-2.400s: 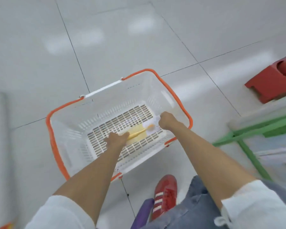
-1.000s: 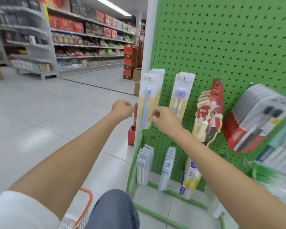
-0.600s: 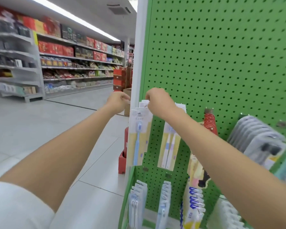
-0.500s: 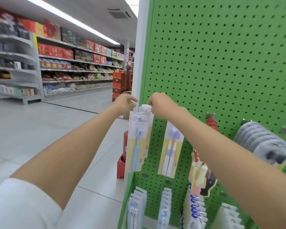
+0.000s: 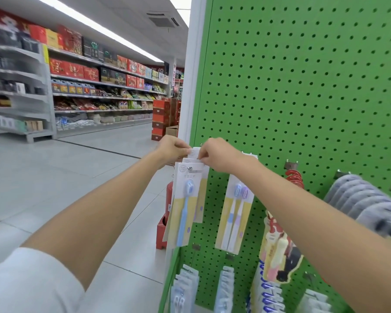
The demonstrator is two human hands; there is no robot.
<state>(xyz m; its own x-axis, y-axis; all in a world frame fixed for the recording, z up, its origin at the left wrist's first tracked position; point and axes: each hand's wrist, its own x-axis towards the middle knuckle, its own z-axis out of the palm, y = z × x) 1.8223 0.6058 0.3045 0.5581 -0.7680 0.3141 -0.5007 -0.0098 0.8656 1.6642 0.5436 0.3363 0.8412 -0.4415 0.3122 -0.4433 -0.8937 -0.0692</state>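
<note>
rear toothbrush card point(image 5: 193, 152) is hanging long-axis vertical at the peg hook point(image 5: 192, 170), far left edge of the pegboard point(image 5: 303, 86). its top is sitting betw. both hands: left hand point(image 5: 171, 148) & right hand point(image 5: 218, 155) are each pinching a corner, fingers curled, equally near.

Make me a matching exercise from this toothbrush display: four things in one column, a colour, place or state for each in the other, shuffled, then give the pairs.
Things
1. pegboard
2. front pack
3. twin pack
4. rear pack

Descriptions
A. pinched at its top by the left hand and the right hand
B. green
C. hangs on the hook, one blue brush
D. two brushes, top hidden behind the right wrist

Pairs: 1-B, 2-C, 3-D, 4-A
</note>
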